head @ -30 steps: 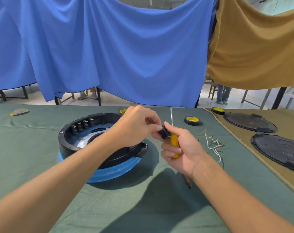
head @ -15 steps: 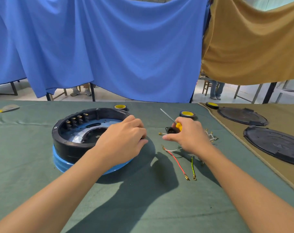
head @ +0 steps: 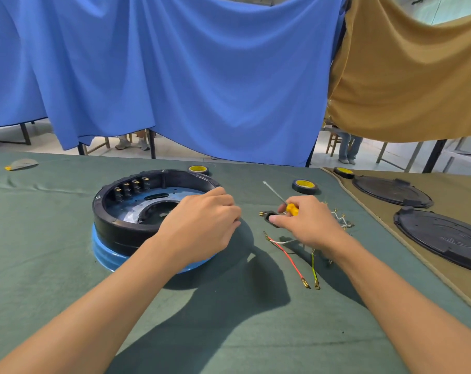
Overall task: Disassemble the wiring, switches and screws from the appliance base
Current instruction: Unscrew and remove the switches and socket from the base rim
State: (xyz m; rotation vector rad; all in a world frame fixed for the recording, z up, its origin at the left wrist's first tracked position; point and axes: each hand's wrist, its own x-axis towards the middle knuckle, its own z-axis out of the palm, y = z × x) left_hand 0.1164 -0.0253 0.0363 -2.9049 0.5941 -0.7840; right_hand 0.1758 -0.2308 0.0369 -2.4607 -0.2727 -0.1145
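The round black appliance base sits on a blue ring on the green cloth, with a row of small switches inside its far wall. My left hand lies over the base's right rim, fingers curled down around it. My right hand grips a yellow-handled screwdriver, shaft pointing up and left. Its thumb presses a small black socket part against the cloth. A red wire, a green-yellow wire and a white wire lie loose below that hand.
More white wires lie right of my right hand. Tape rolls stand at the back. Two black round lids rest on the tan cloth at right. Blue and tan curtains hang behind the table.
A second ago both hands held the black socket part up in the air. My right hand has since brought it down onto the cloth, and my left hand has moved onto the base's rim.
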